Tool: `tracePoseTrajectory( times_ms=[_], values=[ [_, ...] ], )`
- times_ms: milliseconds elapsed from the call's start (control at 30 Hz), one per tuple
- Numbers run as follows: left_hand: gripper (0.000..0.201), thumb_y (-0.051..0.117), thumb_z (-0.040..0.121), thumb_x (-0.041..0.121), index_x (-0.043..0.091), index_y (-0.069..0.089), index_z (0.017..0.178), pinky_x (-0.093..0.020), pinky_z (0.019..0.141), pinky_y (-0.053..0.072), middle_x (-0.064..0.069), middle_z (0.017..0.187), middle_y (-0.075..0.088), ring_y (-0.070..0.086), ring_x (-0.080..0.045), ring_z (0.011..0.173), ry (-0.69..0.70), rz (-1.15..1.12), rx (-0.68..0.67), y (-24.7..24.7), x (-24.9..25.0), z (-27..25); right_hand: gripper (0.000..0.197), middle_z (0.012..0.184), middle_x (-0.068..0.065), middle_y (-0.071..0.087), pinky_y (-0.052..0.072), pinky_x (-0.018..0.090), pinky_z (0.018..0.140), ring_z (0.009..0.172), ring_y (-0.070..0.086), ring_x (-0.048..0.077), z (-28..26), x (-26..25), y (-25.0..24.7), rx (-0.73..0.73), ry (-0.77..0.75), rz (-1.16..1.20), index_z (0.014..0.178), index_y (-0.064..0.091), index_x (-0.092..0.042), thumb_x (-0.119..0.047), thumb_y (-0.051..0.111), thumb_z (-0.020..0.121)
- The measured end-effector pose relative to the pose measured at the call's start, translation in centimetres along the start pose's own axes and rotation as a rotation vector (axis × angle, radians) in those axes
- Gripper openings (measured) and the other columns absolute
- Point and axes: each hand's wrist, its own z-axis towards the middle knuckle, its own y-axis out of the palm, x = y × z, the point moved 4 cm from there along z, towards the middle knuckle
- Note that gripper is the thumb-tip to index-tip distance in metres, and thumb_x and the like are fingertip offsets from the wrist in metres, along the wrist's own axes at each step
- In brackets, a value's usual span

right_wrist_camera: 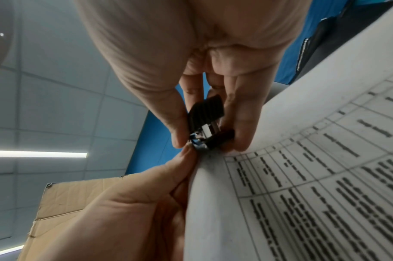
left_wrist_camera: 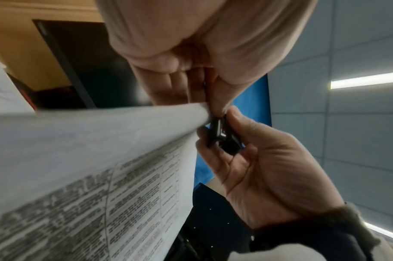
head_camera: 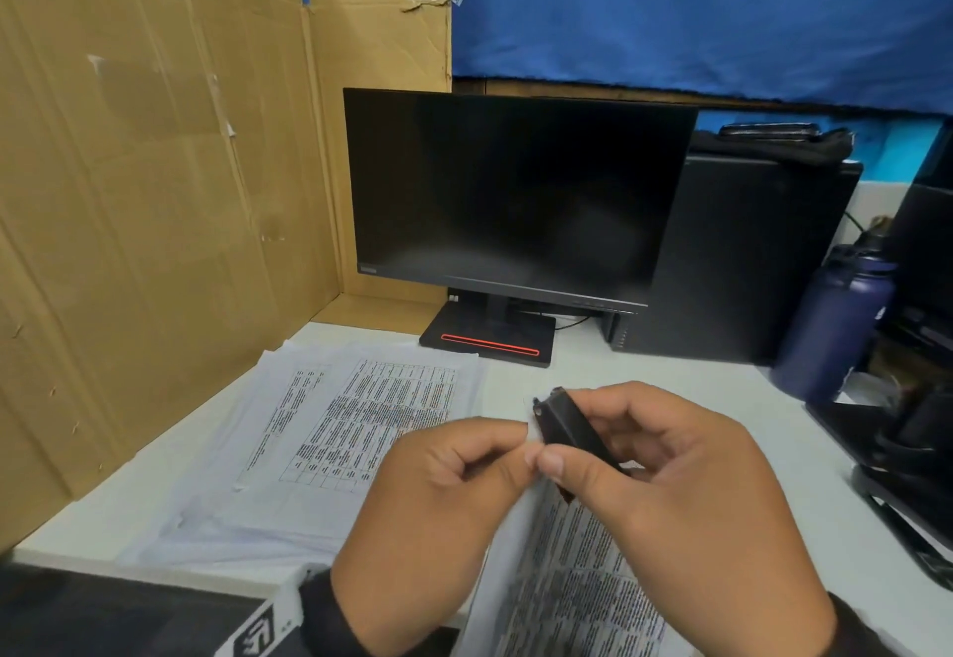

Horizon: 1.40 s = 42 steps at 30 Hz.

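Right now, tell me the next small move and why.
Probably squeeze the small black tool onto the corner: the left hand pinches the printed sheets there, and the right hand grips the tool with its metal mouth against it.

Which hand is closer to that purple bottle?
Right. The right hand is left of the bottle, holding a black tool; the left hand is farther left, pinching the paper.

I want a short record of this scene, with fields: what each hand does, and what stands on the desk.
left hand: pinches the corner of the printed sheets
right hand: grips a small black tool, perhaps a stapler, at that corner
desk: carries other papers, a dark monitor, a blue bottle
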Motion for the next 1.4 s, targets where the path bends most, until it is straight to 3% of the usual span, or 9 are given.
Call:
tracePoseTrajectory(
  times_ms=[233, 300, 467, 600, 700, 900, 1000, 1133, 1400],
  values=[
    [0.033, 0.077, 0.078, 0.033, 0.008, 0.080, 0.098, -0.050, 0.083, 0.049, -0.038, 0.104, 0.068, 0.059, -0.030, 0.084, -0.241, -0.328, 0.097, -0.2, -0.6, 0.4, 0.048, 0.092, -0.017, 0.072, 0.059, 0.034, 0.081, 0.088, 0.070, 0.005, -0.6, 0.8, 0.4, 0.043, -0.012, -0.083, 0.093, 0.071, -0.052, -0.018, 0.091, 0.066],
    [0.030, 0.084, 0.078, 0.029, 0.005, 0.079, 0.097, -0.048, 0.083, 0.050, -0.035, 0.100, 0.071, 0.061, -0.030, 0.083, -0.252, -0.343, 0.070, -0.3, -0.4, 0.4, 0.049, 0.094, -0.017, 0.071, 0.059, 0.033, 0.079, 0.089, 0.070, 0.005, -0.7, 0.9, 0.7, 0.064, -0.022, -0.097, 0.096, 0.070, -0.050, -0.018, 0.091, 0.066],
    [0.023, 0.077, 0.081, 0.035, 0.012, 0.079, 0.085, -0.040, 0.069, 0.043, -0.012, 0.073, 0.056, 0.045, -0.024, 0.071, -0.108, -0.199, 0.064, -0.8, 0.2, 0.5, 0.054, 0.095, -0.019, 0.069, 0.058, 0.025, 0.076, 0.090, 0.069, 0.004, -1.0, 0.9, 1.0, 0.113, -0.038, -0.081, 0.097, 0.068, -0.054, -0.017, 0.091, 0.065],
    [0.012, 0.078, 0.086, 0.032, 0.020, 0.082, 0.082, -0.030, 0.068, 0.049, 0.002, 0.068, 0.067, 0.056, -0.011, 0.067, 0.017, -0.079, 0.061, -0.8, 1.3, 0.4, 0.051, 0.093, -0.018, 0.069, 0.058, 0.027, 0.076, 0.088, 0.071, 0.006, -1.4, 1.1, 1.2, 0.171, -0.052, -0.050, 0.093, 0.070, -0.053, -0.015, 0.091, 0.065],
    [0.012, 0.074, 0.086, 0.034, 0.024, 0.082, 0.085, -0.043, 0.066, 0.052, -0.008, 0.072, 0.070, 0.058, -0.011, 0.068, 0.069, 0.032, 0.090, -0.6, 1.6, 0.0, 0.043, 0.095, -0.017, 0.069, 0.060, 0.030, 0.076, 0.088, 0.072, 0.004, -1.8, 1.1, 1.5, 0.258, -0.091, -0.077, 0.098, 0.070, -0.049, -0.025, 0.090, 0.068],
    [0.018, 0.070, 0.087, 0.034, 0.021, 0.076, 0.074, -0.036, 0.061, 0.045, 0.003, 0.062, 0.057, 0.048, -0.011, 0.063, 0.075, 0.041, 0.076, -0.4, 1.4, -0.1, 0.030, 0.085, -0.015, 0.061, 0.037, -0.006, 0.072, 0.088, 0.056, -0.009, -2.7, -0.1, 1.8, 0.386, -0.261, -0.374, 0.099, 0.077, -0.030, -0.029, 0.078, 0.068],
    [0.024, 0.073, 0.083, 0.040, 0.017, 0.078, 0.079, -0.053, 0.064, 0.052, -0.002, 0.067, 0.061, 0.052, -0.018, 0.067, 0.040, -0.029, 0.046, -0.5, 0.9, 0.1, 0.030, 0.083, -0.014, 0.057, 0.036, -0.005, 0.070, 0.079, 0.054, -0.002, -2.8, -0.6, 1.9, 0.429, -0.322, -0.434, 0.100, 0.078, -0.024, -0.027, 0.078, 0.071],
    [0.028, 0.074, 0.077, 0.044, 0.017, 0.077, 0.075, -0.031, 0.064, 0.053, -0.003, 0.068, 0.062, 0.056, -0.014, 0.066, -0.028, -0.200, 0.003, -0.6, 1.1, 0.3, 0.032, 0.087, -0.015, 0.060, 0.036, -0.006, 0.074, 0.090, 0.056, -0.008, -2.6, -0.4, 1.8, 0.406, -0.338, -0.354, 0.101, 0.077, -0.025, -0.026, 0.079, 0.070],
    [0.026, 0.074, 0.082, 0.035, 0.010, 0.072, 0.075, -0.038, 0.068, 0.052, -0.016, 0.077, 0.055, 0.054, -0.022, 0.068, -0.207, -0.319, 0.046, -1.1, 0.7, 0.8, 0.034, 0.090, -0.020, 0.061, 0.042, 0.006, 0.078, 0.088, 0.059, 0.001, -2.3, 0.2, 2.9, 0.341, -0.271, -0.331, 0.104, 0.064, -0.040, -0.036, 0.076, 0.072]
  ],
)
